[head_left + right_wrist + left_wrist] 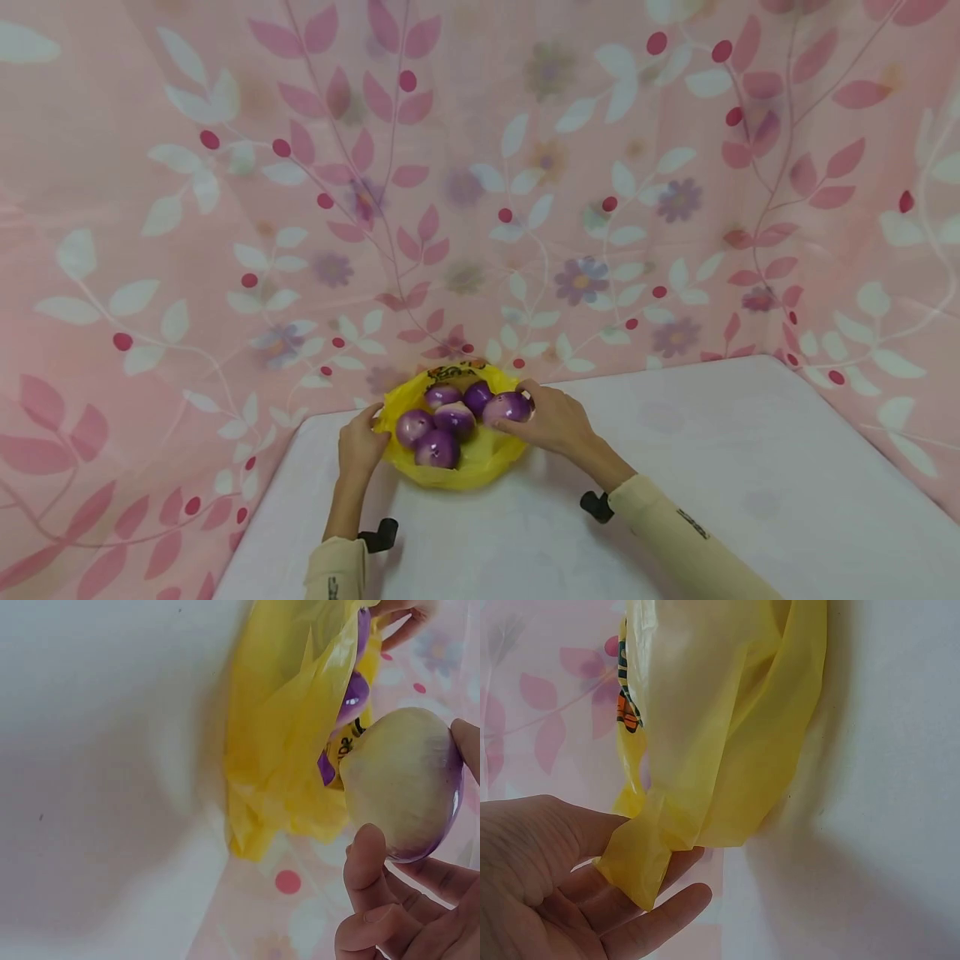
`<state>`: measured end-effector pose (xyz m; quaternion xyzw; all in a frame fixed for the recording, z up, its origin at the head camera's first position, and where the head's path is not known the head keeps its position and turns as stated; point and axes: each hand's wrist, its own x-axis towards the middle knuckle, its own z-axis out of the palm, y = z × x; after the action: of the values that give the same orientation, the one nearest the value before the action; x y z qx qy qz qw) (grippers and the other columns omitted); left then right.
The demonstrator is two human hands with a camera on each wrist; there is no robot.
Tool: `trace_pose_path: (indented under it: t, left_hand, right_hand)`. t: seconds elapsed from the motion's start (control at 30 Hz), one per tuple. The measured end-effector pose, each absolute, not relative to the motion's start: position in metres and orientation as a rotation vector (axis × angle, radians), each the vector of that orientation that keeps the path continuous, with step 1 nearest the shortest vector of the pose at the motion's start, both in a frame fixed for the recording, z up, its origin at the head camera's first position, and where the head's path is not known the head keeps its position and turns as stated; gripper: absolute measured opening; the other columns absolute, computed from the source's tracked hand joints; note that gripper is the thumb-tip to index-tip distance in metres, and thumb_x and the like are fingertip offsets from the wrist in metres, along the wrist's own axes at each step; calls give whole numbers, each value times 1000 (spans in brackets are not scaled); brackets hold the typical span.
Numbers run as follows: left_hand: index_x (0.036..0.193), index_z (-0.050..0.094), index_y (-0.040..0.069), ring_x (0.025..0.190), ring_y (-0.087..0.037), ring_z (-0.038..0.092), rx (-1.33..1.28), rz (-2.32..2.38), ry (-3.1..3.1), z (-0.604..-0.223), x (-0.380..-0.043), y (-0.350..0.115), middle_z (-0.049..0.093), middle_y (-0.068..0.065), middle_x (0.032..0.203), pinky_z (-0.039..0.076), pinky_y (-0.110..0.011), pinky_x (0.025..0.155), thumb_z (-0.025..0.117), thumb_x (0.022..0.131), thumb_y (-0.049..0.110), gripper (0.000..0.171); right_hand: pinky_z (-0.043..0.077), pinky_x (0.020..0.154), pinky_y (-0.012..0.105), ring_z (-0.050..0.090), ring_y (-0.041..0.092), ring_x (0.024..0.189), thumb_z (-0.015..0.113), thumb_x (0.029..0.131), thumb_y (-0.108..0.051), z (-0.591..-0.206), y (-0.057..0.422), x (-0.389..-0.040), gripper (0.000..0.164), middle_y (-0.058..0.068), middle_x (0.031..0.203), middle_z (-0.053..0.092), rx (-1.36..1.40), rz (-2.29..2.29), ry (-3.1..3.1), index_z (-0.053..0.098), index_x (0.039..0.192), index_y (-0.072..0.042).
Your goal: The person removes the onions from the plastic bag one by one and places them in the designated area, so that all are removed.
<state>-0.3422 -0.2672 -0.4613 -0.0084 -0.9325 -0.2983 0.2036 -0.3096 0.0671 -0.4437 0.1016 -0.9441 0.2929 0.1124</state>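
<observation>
A yellow plastic bag (468, 477) stands with its mouth spread on the white table, and several glossy purple-and-white onions (437, 450) lie inside. My left hand (362, 442) pinches the bag's left edge; in the left wrist view a gathered yellow corner (641, 859) is between the thumb and fingers. With thumb and fingertips, my right hand (558, 421) holds one onion (506, 408) over the bag's right rim. In the right wrist view, this onion (405, 784) shows a pale pointed side and a purple side, beside the bag mouth.
The white tabletop (712, 467) extends to the right and in front of the bag. A pink floral cloth (480, 250) hangs right behind the table's back edge. Black wrist mounts (597, 506) stick out from both sleeves.
</observation>
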Motion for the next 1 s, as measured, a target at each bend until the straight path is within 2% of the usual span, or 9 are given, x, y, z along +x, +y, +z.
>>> trace_pose_path:
  t: [0.3,0.67,1.0]
  left_hand:
    - [124,64,-2,99,-48,64,-41,-825,-2595,-460,-342,-267,69,-28,104,52,-57,84,71,77,0,48]
    - [126,63,-3,100,-49,64,-13,-855,-2599,-460,-342,-265,67,-30,110,54,-56,83,69,78,0,49]
    - [126,63,-3,99,-48,64,-42,-848,-2604,-460,-342,-268,68,-29,107,54,-55,81,69,78,-1,49]
  right_hand:
    - [50,65,28,58,15,78,64,73,-77,-446,94,-312,74,-4,92,64,262,837,-2742,59,118,-19]
    - [51,64,31,60,17,80,66,76,-73,-455,133,-317,72,-2,95,65,233,806,-2731,59,118,-14]
    - [54,71,40,63,25,90,65,77,-71,-465,162,-323,78,6,105,67,155,776,-2763,58,125,-10]
